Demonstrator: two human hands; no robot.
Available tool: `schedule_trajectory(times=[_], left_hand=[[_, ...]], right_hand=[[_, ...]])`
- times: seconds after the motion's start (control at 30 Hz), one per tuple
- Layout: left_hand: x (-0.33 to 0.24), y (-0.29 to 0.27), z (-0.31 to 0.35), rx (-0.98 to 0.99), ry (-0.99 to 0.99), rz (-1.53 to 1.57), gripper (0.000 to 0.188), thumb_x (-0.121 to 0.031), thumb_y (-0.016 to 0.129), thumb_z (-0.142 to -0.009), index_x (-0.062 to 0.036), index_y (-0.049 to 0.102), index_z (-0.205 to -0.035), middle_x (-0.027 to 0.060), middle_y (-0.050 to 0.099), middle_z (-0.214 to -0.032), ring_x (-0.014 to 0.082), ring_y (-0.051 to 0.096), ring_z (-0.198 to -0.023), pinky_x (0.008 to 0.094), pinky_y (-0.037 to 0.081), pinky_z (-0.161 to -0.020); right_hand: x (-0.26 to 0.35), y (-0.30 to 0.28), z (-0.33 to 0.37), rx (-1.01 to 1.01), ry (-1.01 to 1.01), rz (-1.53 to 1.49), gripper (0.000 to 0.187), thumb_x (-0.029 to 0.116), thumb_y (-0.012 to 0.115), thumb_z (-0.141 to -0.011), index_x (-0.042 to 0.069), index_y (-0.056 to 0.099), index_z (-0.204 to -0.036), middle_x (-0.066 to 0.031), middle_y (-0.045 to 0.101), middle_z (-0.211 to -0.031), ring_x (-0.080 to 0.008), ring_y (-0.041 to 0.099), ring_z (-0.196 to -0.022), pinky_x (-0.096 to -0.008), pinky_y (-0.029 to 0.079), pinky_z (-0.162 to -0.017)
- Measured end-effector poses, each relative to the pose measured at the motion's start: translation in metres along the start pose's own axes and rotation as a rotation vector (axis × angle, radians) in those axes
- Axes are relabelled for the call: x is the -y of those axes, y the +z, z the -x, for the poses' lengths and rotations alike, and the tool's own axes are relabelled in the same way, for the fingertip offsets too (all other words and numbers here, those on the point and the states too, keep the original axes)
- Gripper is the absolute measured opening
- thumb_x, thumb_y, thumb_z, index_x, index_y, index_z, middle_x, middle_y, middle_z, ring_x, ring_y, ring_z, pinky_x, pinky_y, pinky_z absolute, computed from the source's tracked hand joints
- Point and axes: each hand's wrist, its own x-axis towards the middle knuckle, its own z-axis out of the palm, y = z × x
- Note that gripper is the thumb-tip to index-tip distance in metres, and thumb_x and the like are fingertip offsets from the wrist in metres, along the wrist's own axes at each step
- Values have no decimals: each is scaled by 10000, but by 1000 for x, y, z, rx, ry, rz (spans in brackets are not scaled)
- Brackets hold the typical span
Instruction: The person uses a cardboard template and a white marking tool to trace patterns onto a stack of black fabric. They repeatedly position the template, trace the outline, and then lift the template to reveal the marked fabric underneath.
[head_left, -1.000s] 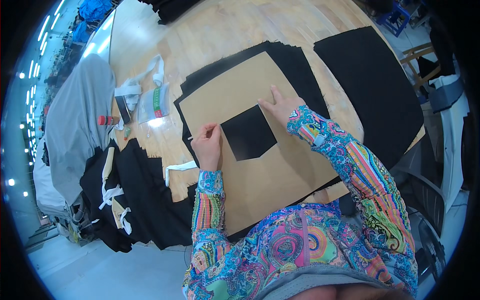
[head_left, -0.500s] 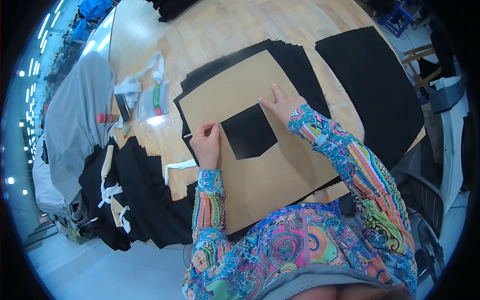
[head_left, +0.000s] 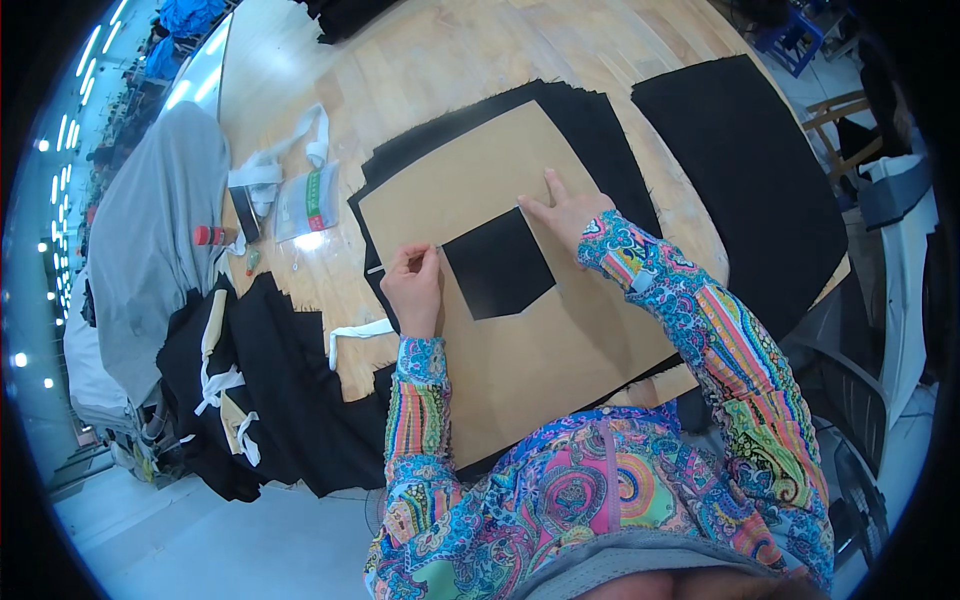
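Observation:
A tan paper pattern (head_left: 530,370) with a pocket-shaped cutout lies flat over black fabric (head_left: 590,120). More black cloth shows through the cutout. At the cutout's upper left corner, my left hand (head_left: 412,290) is pinched closed, its fingertips close to the edge. Whatever it holds is too small to make out; a short pale tip (head_left: 375,269) sticks out beside it. My right hand (head_left: 568,215) rests on the pattern just past the upper right corner, with index and middle fingers spread and nothing held.
Another black fabric panel (head_left: 745,165) lies on the wooden table (head_left: 450,60) at the right. Leftward are a clear plastic pouch (head_left: 305,205), a white strap (head_left: 316,140), a red-capped container (head_left: 208,236) and a black fabric pile (head_left: 285,390) with white strips. Grey cloth (head_left: 160,240) drapes at far left.

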Motion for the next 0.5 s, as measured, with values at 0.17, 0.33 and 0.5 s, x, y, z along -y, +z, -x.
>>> schedule_trajectory(times=[0.17,0.33,0.5], left_hand=[[3,3,-1,10,61,-42,96,-73,652,-799,12,633,-841,87,670,-731,114,630,-660,242,493,-624],[0,4,0,18,109,-128,99,-79,647,-804,12,627,-836,88,673,-734,117,635,-666,246,493,-623],[-2,1,1,-13,25,-55,100,-78,643,-803,15,622,-832,93,670,-727,123,634,-656,247,494,-621]], right_hand=[[0,-2,2,-10,6,-10,491,128,304,-960,332,302,-1406,-192,175,-1492,-283,604,-1056,-389,523,-829],[1,-6,-1,79,15,19,1167,81,850,-517,310,183,-1446,-201,124,-1500,-274,574,-1106,-354,513,-826],[2,-7,0,91,16,19,1179,84,854,-511,317,175,-1447,-198,120,-1502,-272,574,-1107,-352,514,-826]])
